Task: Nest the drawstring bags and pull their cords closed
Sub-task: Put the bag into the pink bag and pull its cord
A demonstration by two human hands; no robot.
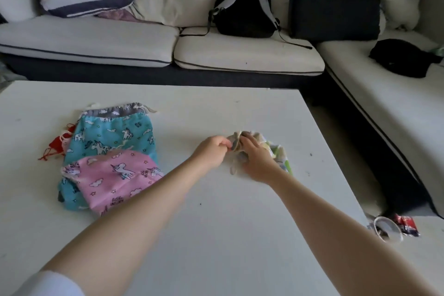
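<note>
On the white table point(216, 223) a small pale bag with green print point(280, 155) lies at centre right, its mouth bunched up. My left hand point(211, 151) pinches the bag's cord at the gathered mouth. My right hand point(258, 161) presses on the bag and grips the bunched top from the other side. A loop of beige cord point(233, 169) hangs out below the hands. To the left lies a turquoise unicorn bag point(108, 134) with a grey band, and a pink unicorn bag point(115, 175) rests on its lower part. A red bag point(58, 143) peeks out at their left.
A white sofa point(240, 55) with cushions and a black backpack point(242, 7) runs behind the table and along the right. A black cloth item point(401, 57) lies on the right seat. At the table's right edge sit a clear cup point(388, 228) and a red wrapper point(406, 223).
</note>
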